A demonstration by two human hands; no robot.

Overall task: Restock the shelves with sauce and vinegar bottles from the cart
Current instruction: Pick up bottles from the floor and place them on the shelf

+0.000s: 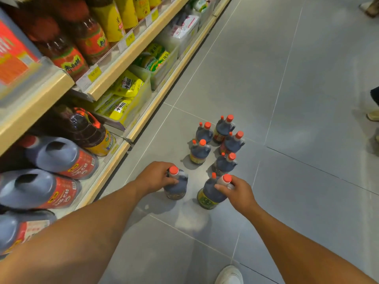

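Several dark bottles with orange caps stand upright on the grey floor tiles beside the shelving. My left hand (156,177) grips the neck and handle of the nearest left bottle (176,188). The neck of the nearest right bottle (211,193), which has a yellow-green label, is gripped by my right hand (235,190) just under its cap. Both bottles still stand on the floor. Behind them stands a cluster of several more bottles (222,140). On the bottom shelf (114,158) at left stand similar dark bottles with red labels (59,154).
Yellow packets in clear bins (127,93) fill the bottom shelf further along. Red and yellow oil bottles (90,35) stand on the shelf above. My white shoe (229,275) shows at the bottom. Other people's feet (372,115) are at the right edge. No cart is in view.
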